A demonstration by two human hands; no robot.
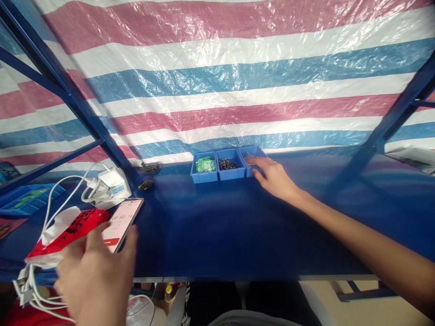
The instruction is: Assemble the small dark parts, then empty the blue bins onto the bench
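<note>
My left hand [98, 271], blurred by motion, hovers over the lower end of a phone [122, 221] with a running timer on its screen. Its thumb and fingers are spread and nothing is in them. Across the desk, my right hand [276, 177] reaches to the right-hand blue bin [249, 172], its fingers dipping over the rim and its thumb apart at the front. What lies under those fingertips is hard to make out. The middle bin [231, 174] has small black parts [228, 164] in it, and the left bin [205, 177] has green packets [205, 164].
Left of the phone lie a red tissue pack [73, 233] and a white power strip [113, 183] with looping cables. A black mouse [146, 184] sits behind. Blue frame posts [112, 149] flank the blue desk [217, 226]; a striped sheet [238, 81] hangs at its back.
</note>
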